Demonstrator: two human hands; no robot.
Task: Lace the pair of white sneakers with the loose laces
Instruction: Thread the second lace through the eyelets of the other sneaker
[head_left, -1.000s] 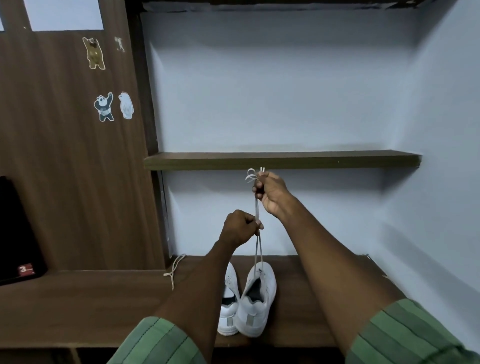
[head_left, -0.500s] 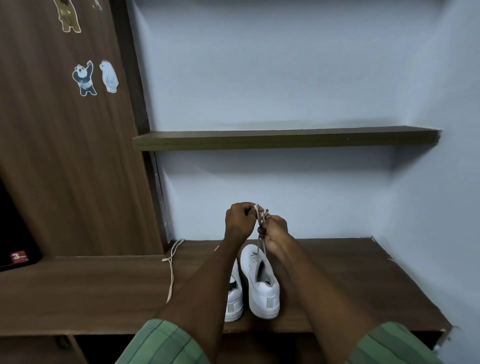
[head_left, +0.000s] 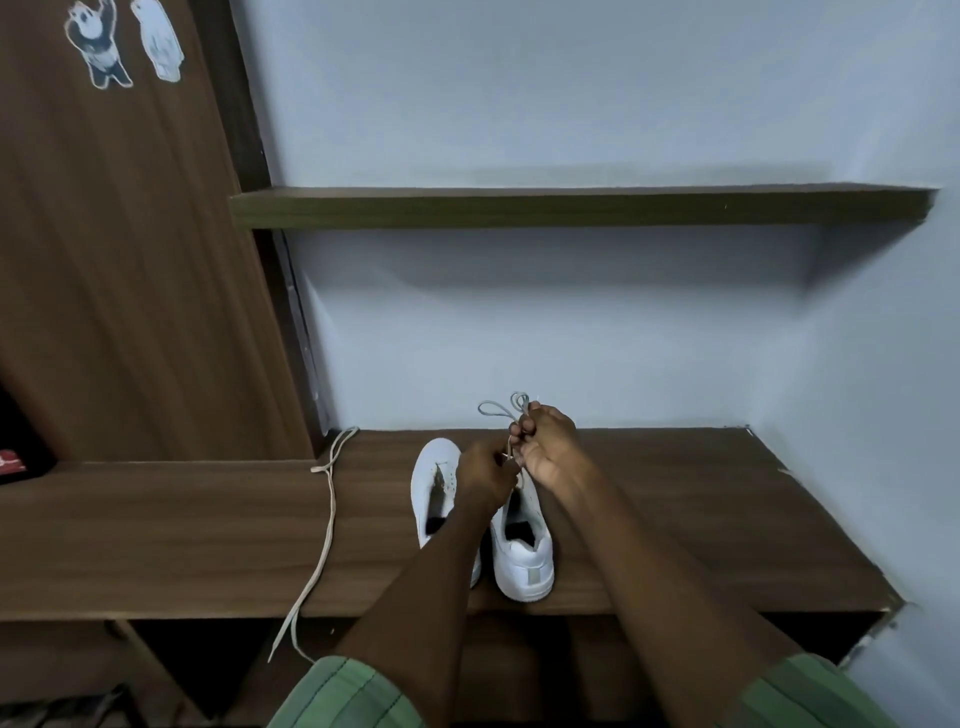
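— What are you wearing?
— Your sleeves (head_left: 348, 693) are green with thin darker stripes (short ones, ending above the elbow). Both forearms are bare, and your hands (head_left: 548, 452) carry no rings.

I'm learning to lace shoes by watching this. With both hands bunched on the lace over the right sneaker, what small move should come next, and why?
Probably feed the lace end down into an eyelet of the right sneaker. The right hand holds the lace looped above it, and the left hand pinches it just over the shoe's opening. A second lace lies unused on the wooden shelf.
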